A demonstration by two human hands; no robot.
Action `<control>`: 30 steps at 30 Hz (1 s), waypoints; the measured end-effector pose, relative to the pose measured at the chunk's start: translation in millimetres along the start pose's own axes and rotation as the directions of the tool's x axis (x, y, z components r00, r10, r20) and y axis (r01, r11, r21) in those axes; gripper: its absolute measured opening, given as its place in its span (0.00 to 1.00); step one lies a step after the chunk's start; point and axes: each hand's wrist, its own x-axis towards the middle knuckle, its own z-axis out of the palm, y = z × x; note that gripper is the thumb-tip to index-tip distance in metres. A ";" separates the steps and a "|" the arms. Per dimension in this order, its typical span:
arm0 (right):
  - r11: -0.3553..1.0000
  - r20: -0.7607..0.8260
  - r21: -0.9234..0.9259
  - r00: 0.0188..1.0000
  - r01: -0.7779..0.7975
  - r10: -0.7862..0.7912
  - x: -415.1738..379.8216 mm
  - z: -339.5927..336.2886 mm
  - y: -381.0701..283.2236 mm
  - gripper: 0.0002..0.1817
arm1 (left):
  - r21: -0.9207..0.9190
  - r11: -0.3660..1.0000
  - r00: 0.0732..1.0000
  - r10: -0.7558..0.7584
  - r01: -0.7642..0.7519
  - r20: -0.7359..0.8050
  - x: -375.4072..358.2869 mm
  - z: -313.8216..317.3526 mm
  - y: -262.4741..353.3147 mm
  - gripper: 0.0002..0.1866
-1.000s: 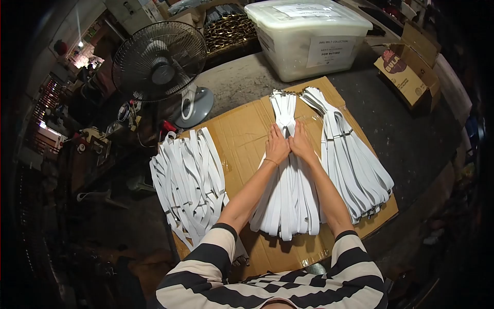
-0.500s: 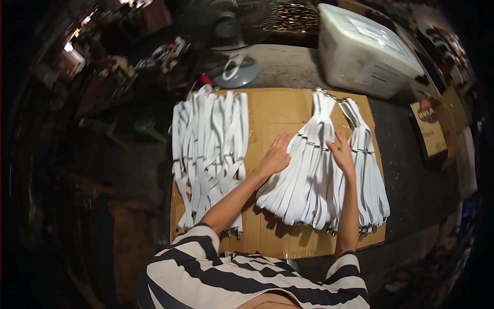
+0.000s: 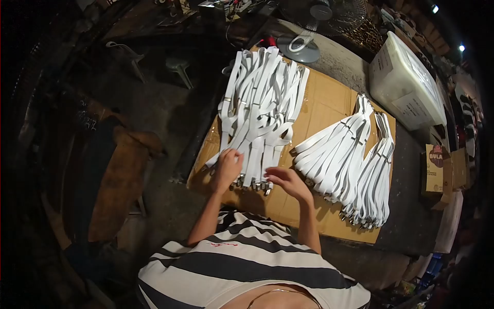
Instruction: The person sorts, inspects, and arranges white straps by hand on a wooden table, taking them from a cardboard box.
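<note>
A pile of white suspenders point(image 3: 257, 110) with metal clips lies on the left part of a cardboard sheet point(image 3: 321, 92). My left hand point(image 3: 229, 167) is over the pile's lower left straps, its fingers loosely bent and not visibly closed on a strap. Beside the clips at the pile's near end is my right hand point(image 3: 290, 183), thumb and fingers apart. To the right rest a fanned bundle of white suspenders point(image 3: 337, 152) and a narrower white bundle point(image 3: 378, 177), both gathered at their far ends. Neither hand touches these two bundles.
A fan point(image 3: 303, 49) stands beyond the cardboard. At the back right is a translucent plastic bin point(image 3: 396, 77) with paper labels. An open carton point(image 3: 437, 172) sits at the right. Brown material point(image 3: 121, 175) hangs at the left, below a stool point(image 3: 179, 69).
Both hands have left the fanned bundle on the right and come to the near end of the left pile. The view has turned and shifted toward the left.
</note>
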 end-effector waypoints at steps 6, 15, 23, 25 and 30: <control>0.951 0.157 -0.261 0.965 -0.166 0.211 55.8 56.7 21.9 0.23 | 0.282 0.957 0.968 -0.134 0.070 0.214 26.9 49.9 -30.1 0.15; 0.956 -0.139 0.257 0.973 -0.143 0.183 27.8 45.5 45.6 0.19 | 0.204 0.978 0.995 0.025 -0.045 0.098 31.5 36.7 -31.6 0.15; 0.904 -0.346 0.427 0.918 -0.028 0.192 6.3 51.8 26.4 0.18 | -0.557 0.712 0.850 -0.104 0.426 0.517 45.5 -34.0 28.3 0.16; 0.732 -0.344 0.665 0.931 0.148 0.124 12.0 58.0 18.1 0.19 | -0.717 0.241 0.746 -0.051 0.654 0.664 36.9 -35.9 39.3 0.14; 0.536 -0.269 0.831 0.951 0.150 0.153 39.4 52.6 17.2 0.19 | -0.695 0.049 0.696 0.004 0.718 0.719 -0.5 -15.4 40.1 0.09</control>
